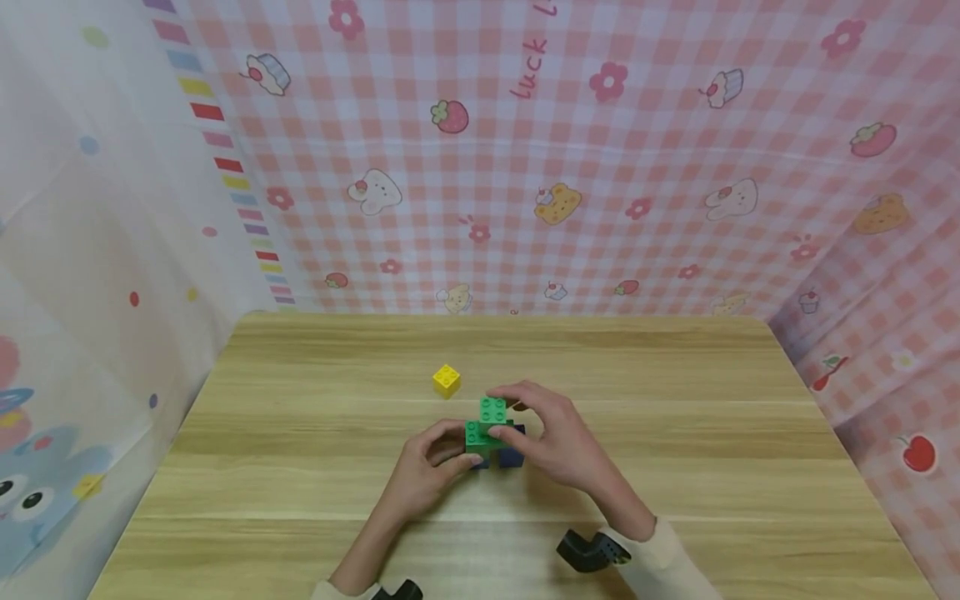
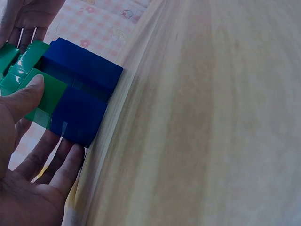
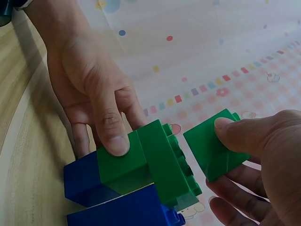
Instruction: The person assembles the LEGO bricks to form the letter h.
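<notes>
A small building-brick stack stands on the table in front of me, with blue bricks [image 2: 81, 113] at the bottom and green bricks [image 3: 162, 162] above them. My left hand [image 1: 426, 473] grips its left side, the thumb pressed on a green brick's near face and the fingers around behind. Pinched between the thumb and fingers of my right hand [image 1: 561, 435] is a square green brick [image 3: 209, 146] with studs on top. In the right wrist view a gap shows between this brick and the studs of the stack. Another blue brick [image 3: 124, 212] stands beside the gripped column, its studs partly showing.
A small yellow brick [image 1: 446, 381] lies on the wooden table [image 1: 300, 400], behind the stack and slightly to its left. Pink checked cloth [image 1: 510, 150] hangs behind the table's far edge, and a pale patterned cloth [image 1: 90, 217] is at the left.
</notes>
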A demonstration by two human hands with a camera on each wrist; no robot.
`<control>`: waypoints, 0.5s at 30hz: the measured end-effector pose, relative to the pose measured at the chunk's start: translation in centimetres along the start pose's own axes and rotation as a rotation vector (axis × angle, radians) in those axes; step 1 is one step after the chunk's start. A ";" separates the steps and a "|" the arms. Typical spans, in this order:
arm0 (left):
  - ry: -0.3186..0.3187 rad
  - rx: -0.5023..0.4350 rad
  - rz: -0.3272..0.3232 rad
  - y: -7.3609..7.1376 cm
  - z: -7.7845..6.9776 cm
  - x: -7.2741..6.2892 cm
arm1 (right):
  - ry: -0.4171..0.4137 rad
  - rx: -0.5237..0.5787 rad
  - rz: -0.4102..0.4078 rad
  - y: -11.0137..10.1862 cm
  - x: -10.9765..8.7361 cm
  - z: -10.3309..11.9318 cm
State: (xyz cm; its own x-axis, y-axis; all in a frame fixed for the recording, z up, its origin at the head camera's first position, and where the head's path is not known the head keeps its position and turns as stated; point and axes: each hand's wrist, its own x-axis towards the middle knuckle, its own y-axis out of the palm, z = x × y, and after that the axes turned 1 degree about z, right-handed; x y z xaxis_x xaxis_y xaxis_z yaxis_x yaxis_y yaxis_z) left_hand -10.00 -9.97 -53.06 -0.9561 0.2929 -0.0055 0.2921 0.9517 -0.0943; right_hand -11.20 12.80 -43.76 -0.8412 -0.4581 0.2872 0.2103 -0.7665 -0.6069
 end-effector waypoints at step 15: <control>0.012 -0.013 0.002 0.0 -0.1 0.0 | 0.022 0.020 0.047 0.8 0.4 -0.1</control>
State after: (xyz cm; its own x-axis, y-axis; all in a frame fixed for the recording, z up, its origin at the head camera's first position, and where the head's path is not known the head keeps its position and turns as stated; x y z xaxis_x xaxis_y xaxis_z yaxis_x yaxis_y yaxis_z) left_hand -9.96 -9.98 -52.99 -0.9552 0.2959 0.0064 0.2944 0.9523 -0.0809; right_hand -11.45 12.02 -44.19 -0.8408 -0.4838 0.2427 0.2591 -0.7534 -0.6043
